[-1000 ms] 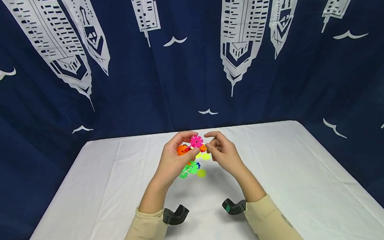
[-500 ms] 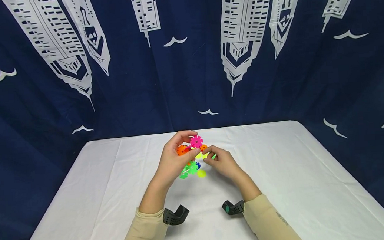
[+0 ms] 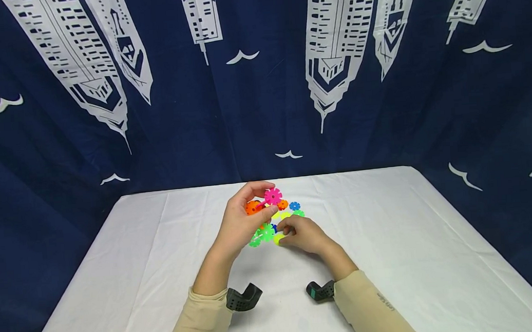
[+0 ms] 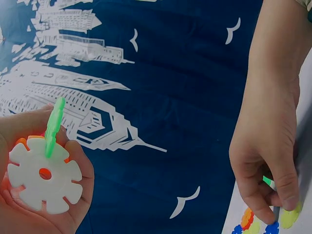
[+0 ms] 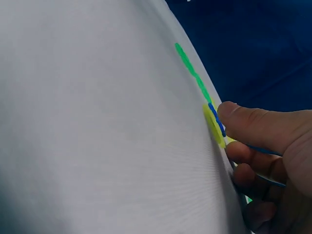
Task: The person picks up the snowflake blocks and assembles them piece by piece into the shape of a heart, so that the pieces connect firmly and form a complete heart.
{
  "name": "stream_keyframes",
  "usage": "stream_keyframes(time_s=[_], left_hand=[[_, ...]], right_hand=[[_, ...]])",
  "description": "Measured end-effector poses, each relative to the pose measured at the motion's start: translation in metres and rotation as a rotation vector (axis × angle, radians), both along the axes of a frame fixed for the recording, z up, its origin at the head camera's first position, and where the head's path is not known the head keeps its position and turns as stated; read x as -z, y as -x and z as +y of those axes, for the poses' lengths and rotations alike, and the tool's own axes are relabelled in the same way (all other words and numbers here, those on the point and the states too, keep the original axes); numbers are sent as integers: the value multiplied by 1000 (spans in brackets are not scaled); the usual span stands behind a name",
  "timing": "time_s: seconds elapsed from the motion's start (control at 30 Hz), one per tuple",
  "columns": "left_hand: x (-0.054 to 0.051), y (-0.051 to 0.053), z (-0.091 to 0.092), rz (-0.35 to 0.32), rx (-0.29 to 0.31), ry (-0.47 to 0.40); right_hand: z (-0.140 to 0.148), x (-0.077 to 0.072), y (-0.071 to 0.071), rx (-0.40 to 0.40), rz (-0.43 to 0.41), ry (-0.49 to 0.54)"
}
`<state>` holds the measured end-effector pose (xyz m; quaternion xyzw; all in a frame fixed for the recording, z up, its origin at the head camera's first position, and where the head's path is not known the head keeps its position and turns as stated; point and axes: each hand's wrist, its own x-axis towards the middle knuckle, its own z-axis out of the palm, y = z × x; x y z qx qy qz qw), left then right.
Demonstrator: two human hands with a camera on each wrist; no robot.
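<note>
holding joined discs (image 4: 46,163), left hand (image 3: 238,220) curled

2 arms (image 3: 212,275) reach forward and angle inward. The left hand (image 3: 238,222) is higher, fingers (image 3: 254,187) curled in a hold; the right hand (image 3: 304,233) is lower, fingers bent, thumb (image 5: 258,124) apart.

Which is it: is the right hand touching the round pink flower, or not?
Apart. The head view shows the right hand lower than the round pink flower, with a yellow piece showing in the gap.
</note>
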<state>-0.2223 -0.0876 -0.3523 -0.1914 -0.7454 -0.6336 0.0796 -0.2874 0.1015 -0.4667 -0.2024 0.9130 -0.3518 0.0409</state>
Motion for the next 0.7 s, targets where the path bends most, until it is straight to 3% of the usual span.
stream_keyframes(time_s=[0.37, 0.7], left_hand=[[0, -1, 0, -18, 19, 3], [1, 0, 1, -12, 17, 9]], right_hand=[[-5, -1, -4, 47, 19, -95], [-4, -2, -3, 15, 19, -82]])
